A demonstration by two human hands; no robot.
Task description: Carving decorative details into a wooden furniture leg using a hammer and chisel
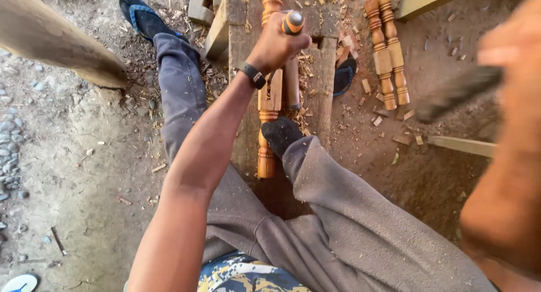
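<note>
As I look down from the head camera, the nearest thing is my right arm, very close and blurred at the right edge. My right hand is raised there with a dark blurred tool at it; I cannot tell how the fingers sit on it. My left arm goes forward from the lower middle, almost straight, with a black wristband on the wrist. My left hand is closed tight around a chisel with an orange ring near its top, which stands about upright.

Under this hand lies a turned wooden spindle, along a rough plank bench. My dark-socked foot presses on the spindle, so a part of it is covered. My legs in grey trousers go on both sides of the bench.

Farther out, wood chips lie on the dirt floor. Two more turned spindles lie side by side to the right, well apart from the hands. A blue sandal is at the far left, and a thick pole crosses the upper left corner.
</note>
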